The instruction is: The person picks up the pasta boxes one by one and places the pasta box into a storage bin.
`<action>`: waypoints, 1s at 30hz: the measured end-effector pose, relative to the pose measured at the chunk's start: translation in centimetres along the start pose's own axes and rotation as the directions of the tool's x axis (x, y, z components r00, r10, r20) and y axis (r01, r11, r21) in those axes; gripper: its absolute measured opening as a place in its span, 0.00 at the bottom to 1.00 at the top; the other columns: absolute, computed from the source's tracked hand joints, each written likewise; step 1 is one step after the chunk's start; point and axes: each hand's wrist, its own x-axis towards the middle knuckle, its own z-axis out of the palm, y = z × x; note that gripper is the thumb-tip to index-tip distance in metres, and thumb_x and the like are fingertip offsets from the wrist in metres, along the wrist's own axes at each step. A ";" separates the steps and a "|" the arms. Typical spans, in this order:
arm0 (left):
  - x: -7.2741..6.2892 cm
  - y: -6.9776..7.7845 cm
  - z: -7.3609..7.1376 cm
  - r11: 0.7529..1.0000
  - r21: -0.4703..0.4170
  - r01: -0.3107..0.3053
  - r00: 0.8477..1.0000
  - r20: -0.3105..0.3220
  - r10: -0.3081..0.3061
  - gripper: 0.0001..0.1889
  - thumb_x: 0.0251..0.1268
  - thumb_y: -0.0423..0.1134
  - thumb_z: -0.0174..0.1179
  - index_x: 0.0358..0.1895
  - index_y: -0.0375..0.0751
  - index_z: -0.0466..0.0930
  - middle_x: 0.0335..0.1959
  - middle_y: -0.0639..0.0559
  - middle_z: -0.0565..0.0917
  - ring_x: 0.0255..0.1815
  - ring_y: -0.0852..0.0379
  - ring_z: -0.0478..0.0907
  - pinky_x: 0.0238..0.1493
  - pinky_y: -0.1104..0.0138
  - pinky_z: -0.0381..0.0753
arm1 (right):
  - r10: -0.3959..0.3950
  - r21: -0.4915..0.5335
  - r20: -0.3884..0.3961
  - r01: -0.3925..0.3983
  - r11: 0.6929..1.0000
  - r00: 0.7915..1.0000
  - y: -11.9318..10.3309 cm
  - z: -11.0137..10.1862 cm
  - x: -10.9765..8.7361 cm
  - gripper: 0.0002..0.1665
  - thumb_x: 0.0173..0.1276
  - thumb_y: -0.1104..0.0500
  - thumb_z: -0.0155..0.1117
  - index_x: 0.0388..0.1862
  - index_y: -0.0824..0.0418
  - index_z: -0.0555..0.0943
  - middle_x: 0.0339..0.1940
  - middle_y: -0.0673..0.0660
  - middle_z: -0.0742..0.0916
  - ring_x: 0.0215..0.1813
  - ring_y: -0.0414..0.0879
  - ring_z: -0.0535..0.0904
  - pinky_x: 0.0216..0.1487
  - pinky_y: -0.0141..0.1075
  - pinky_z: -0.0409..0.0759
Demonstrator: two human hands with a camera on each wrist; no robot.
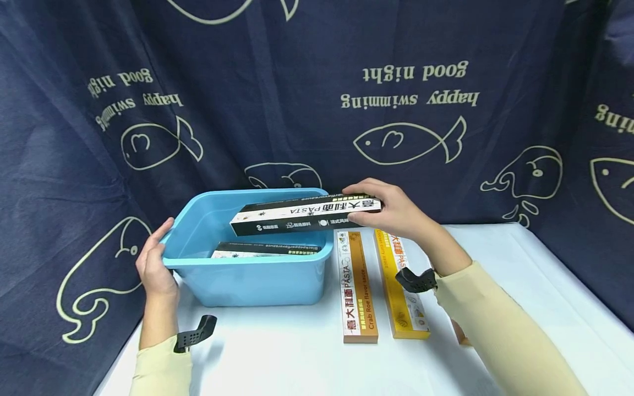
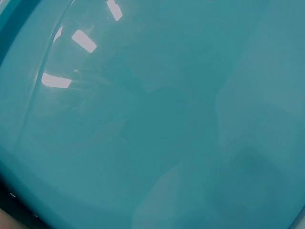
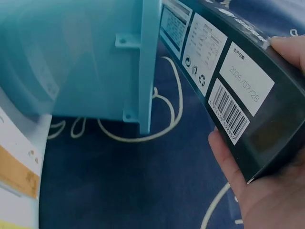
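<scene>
My right hand (image 1: 383, 206) grips one end of a black-and-white pasta box (image 1: 307, 213), its far end over the opening of a blue plastic bin (image 1: 252, 283). In the right wrist view the thumb and fingers wrap the black box (image 3: 240, 95), with a barcode and date label showing. Another black pasta box (image 1: 269, 249) lies inside the bin near its front wall. At the bin's left end my left hand (image 1: 156, 267) holds the rim. The left wrist view shows only the blue bin wall (image 2: 167, 119) close up, with light reflections.
To the right of the bin, an orange-brown pasta box (image 1: 365, 291) and a yellow pasta box (image 1: 403, 291) lie on the white table (image 1: 267, 352). A further brown box (image 1: 459, 333) is mostly hidden under the right forearm. A dark blue patterned cloth (image 1: 307, 82) hangs behind.
</scene>
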 end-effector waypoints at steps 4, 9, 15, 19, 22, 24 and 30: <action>0.0 0.0 0.0 1.000 -0.013 -0.001 1.000 -0.003 0.001 0.26 0.65 0.30 0.37 0.59 0.36 0.82 0.61 0.53 0.84 0.60 0.58 0.76 0.56 0.70 0.66 | -0.009 0.033 0.005 0.009 0.999 1.000 -0.2 1.1 0.9 0.27 0.62 0.54 0.73 0.61 0.50 0.81 0.56 0.48 0.83 0.48 0.44 0.79 0.47 0.36 0.79; 0.0 -0.1 0.0 1.000 -0.002 -0.003 1.000 0.000 0.003 0.27 0.65 0.30 0.36 0.59 0.37 0.82 0.61 0.53 0.84 0.61 0.58 0.76 0.56 0.69 0.65 | -0.019 0.068 0.028 0.017 0.998 0.999 -0.6 2.2 1.9 0.28 0.61 0.54 0.74 0.61 0.51 0.81 0.57 0.47 0.82 0.48 0.44 0.80 0.46 0.37 0.81; 0.0 0.1 0.1 1.000 0.004 0.005 1.000 -0.001 -0.005 0.27 0.66 0.30 0.37 0.59 0.37 0.82 0.61 0.54 0.84 0.63 0.57 0.75 0.57 0.68 0.64 | -0.019 0.101 0.063 0.013 0.995 0.998 -1.2 3.4 3.1 0.30 0.61 0.55 0.74 0.63 0.54 0.80 0.58 0.50 0.82 0.48 0.46 0.80 0.45 0.37 0.83; 0.0 0.1 0.0 1.000 0.000 0.008 1.000 -0.004 -0.008 0.27 0.66 0.30 0.36 0.59 0.37 0.82 0.61 0.54 0.84 0.63 0.57 0.75 0.58 0.69 0.64 | -0.022 0.099 0.075 0.014 0.995 0.997 -1.5 4.2 3.5 0.31 0.60 0.56 0.74 0.64 0.57 0.79 0.58 0.51 0.82 0.47 0.46 0.81 0.45 0.36 0.82; 0.1 0.1 0.0 1.000 -0.008 0.007 1.000 0.002 -0.006 0.27 0.66 0.30 0.36 0.59 0.36 0.82 0.61 0.54 0.84 0.62 0.58 0.76 0.57 0.69 0.65 | -0.018 0.098 0.079 0.011 0.995 0.997 -1.6 4.7 3.8 0.31 0.60 0.56 0.74 0.63 0.57 0.80 0.57 0.50 0.82 0.47 0.46 0.81 0.45 0.37 0.82; 0.0 0.1 0.1 1.000 -0.015 0.010 1.000 0.003 -0.010 0.27 0.66 0.30 0.36 0.59 0.36 0.82 0.60 0.54 0.84 0.61 0.58 0.76 0.56 0.70 0.65 | -0.017 0.085 0.084 0.010 0.996 0.996 -1.7 5.0 4.0 0.31 0.60 0.55 0.74 0.63 0.56 0.80 0.56 0.50 0.82 0.48 0.45 0.80 0.46 0.37 0.81; 0.1 0.0 0.1 0.999 -0.034 0.008 1.000 0.004 -0.008 0.26 0.66 0.30 0.36 0.59 0.35 0.82 0.60 0.53 0.85 0.60 0.58 0.77 0.55 0.72 0.67 | -0.028 0.034 0.097 0.025 0.999 0.995 -2.1 5.9 4.4 0.31 0.60 0.53 0.74 0.63 0.54 0.80 0.56 0.49 0.82 0.50 0.44 0.78 0.48 0.37 0.79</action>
